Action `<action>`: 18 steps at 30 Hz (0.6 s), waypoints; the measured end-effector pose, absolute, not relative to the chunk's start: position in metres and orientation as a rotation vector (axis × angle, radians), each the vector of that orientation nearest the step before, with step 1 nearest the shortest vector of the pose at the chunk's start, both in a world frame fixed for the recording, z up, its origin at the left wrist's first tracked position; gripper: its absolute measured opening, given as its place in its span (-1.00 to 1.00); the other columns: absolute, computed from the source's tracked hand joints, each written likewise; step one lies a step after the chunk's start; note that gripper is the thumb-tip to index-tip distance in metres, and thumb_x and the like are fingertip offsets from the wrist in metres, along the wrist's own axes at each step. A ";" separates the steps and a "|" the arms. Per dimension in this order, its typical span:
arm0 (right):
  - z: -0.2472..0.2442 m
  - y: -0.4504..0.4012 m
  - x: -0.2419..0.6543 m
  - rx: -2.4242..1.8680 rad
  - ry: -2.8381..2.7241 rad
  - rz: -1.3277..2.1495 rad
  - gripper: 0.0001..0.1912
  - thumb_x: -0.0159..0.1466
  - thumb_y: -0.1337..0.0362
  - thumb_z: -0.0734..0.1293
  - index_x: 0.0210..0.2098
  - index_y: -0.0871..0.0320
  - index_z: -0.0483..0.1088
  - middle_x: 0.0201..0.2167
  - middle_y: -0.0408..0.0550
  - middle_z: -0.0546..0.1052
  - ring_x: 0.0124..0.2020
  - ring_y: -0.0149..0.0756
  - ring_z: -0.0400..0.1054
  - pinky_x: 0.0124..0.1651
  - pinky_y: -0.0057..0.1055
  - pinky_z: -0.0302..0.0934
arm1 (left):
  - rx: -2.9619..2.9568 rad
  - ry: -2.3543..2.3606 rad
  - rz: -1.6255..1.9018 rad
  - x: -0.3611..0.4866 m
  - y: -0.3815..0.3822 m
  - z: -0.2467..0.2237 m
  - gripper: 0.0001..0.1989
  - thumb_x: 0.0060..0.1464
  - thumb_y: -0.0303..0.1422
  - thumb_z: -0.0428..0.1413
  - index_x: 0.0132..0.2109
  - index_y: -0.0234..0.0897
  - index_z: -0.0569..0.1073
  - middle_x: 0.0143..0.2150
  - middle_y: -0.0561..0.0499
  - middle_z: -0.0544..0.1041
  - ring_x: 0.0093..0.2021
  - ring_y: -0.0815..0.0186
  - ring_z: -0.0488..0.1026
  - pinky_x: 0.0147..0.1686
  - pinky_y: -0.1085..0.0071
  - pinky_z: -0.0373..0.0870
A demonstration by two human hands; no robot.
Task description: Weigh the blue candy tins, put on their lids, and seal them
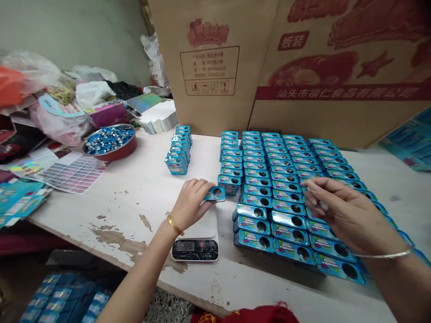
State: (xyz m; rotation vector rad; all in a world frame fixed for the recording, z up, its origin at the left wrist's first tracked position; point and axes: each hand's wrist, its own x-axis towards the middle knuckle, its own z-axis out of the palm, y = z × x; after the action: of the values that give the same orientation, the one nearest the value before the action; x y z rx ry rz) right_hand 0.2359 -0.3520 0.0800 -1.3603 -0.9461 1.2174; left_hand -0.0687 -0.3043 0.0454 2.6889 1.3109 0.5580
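Note:
My left hand [190, 204] grips a blue tin [217, 194] by its left end, just above the white plate of a digital scale [195, 250]. Whether the tin touches the scale is hidden by the hand. My right hand [340, 213] hovers over the right part of the rows of blue tins [256, 224], its thumb and fingertips pinched together. Anything between those fingertips is too small to make out. The tins in the rows have round dark openings on top. One separate tin [229, 181] stands right behind the held one.
A short row of tins [177, 163] stands behind the scale. At the left are a red bowl [123, 150] of shiny blue pieces, a sticker sheet [76, 172], plastic bags and a white card stack [160, 117]. Large cardboard boxes [215, 110] line the back.

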 end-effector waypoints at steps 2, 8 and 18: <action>0.071 -0.360 0.249 -1.395 -0.870 1.225 -0.66 0.02 0.03 0.48 -0.35 0.08 0.41 -0.56 -0.22 0.23 -0.58 -0.50 0.03 -0.61 -0.57 -0.03 | 2.660 1.255 0.635 -0.054 -0.296 0.039 -0.68 0.18 -0.24 0.05 0.04 -0.24 0.33 -0.06 -0.09 0.46 -0.07 0.17 0.35 -0.08 0.23 0.22; 0.057 -0.381 0.263 -1.481 -0.914 1.325 -0.66 0.07 -0.05 0.43 -0.35 0.07 0.40 -0.56 -0.21 0.23 -0.57 -0.46 0.02 -0.59 -0.55 0.00 | 2.675 1.252 0.521 -0.027 -0.276 0.001 -0.62 0.15 -0.25 0.10 0.10 -0.22 0.33 0.00 -0.10 0.45 -0.02 0.15 0.34 -0.07 0.21 0.20; 0.011 -0.431 0.208 -1.293 -1.390 2.156 -0.44 0.09 -0.28 0.26 -0.36 0.13 0.37 -0.63 -0.27 0.13 -0.61 -0.51 -0.04 -0.58 -0.55 -0.13 | 2.501 1.595 0.904 -0.071 -0.323 -0.005 -0.60 0.17 -0.21 0.07 0.13 -0.17 0.32 0.06 -0.14 0.41 0.09 0.16 0.34 0.06 0.16 0.27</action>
State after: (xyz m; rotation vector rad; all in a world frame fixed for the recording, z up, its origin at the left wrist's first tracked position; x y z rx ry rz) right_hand 0.2084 -0.4314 0.0113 -1.2927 -1.3898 2.1557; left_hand -0.0714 -0.3230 -0.0048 2.5007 1.5948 0.9041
